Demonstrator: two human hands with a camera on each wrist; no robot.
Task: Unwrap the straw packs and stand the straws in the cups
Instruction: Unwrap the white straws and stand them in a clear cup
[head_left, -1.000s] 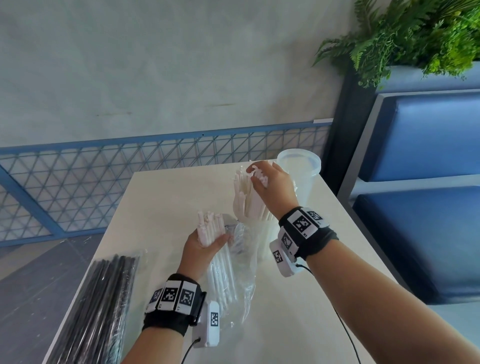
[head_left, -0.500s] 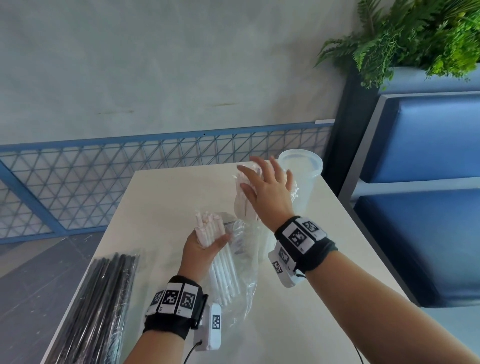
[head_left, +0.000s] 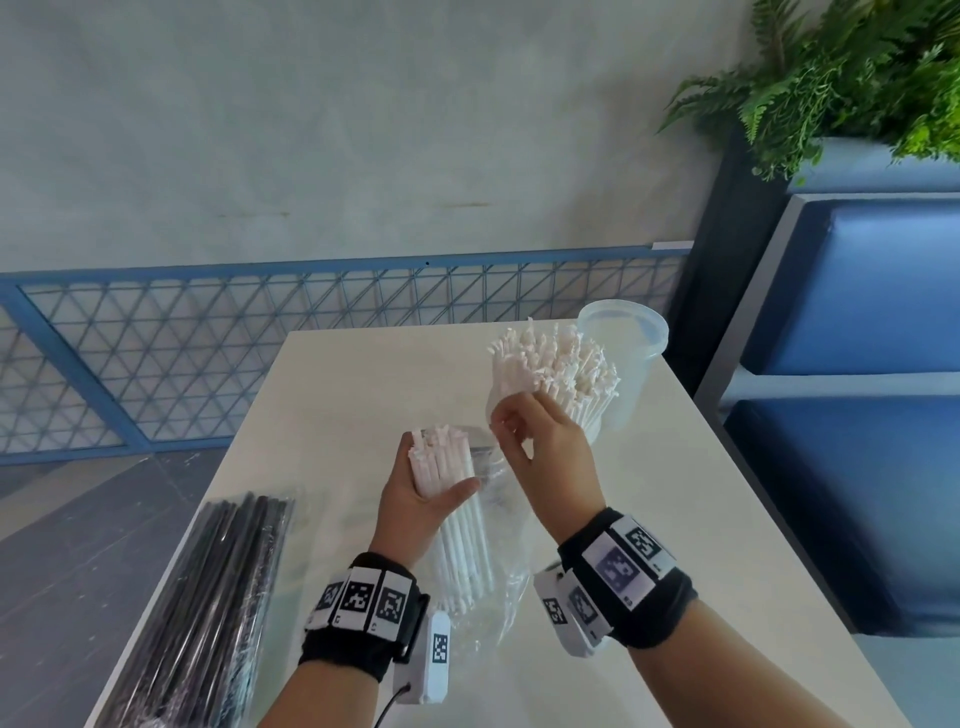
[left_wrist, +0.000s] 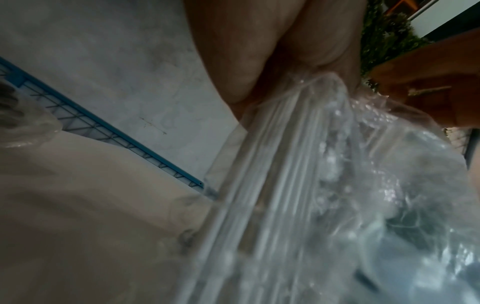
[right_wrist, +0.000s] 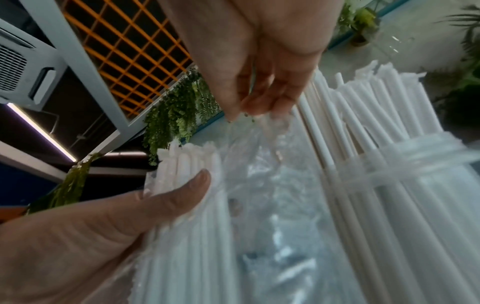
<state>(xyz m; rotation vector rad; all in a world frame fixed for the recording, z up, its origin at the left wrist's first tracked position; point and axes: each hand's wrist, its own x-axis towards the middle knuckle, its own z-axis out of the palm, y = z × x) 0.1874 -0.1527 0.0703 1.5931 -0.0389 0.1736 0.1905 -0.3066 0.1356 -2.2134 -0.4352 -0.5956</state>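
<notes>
While our left hand (head_left: 415, 499) wraps its thumb and fingers around the upper end of a bundle of white paper-wrapped straws (head_left: 457, 514), the bundle sits half inside its clear plastic pack (head_left: 498, 561), tops poking out above the thumb. Our right hand (head_left: 545, 457) hovers just beside those tops with its fingertips (right_wrist: 259, 107) drawn together, pinching the loose open edge of the plastic. The lower part of the pack hangs crumpled down toward the white table (head_left: 363, 374) between our two wrists. Just behind our right hand stands a clear plastic cup (head_left: 501, 395) packed with upright white straws (head_left: 561, 364) that fan out at the top. Behind that, at the far right corner of the table, we see a second clear cup (head_left: 634, 338). An unopened pack of black straws (head_left: 208, 613) lies along the table's left edge, well apart from our hands. A blue bench (head_left: 857, 364) and green ferns (head_left: 841, 67) lie to the right.
</notes>
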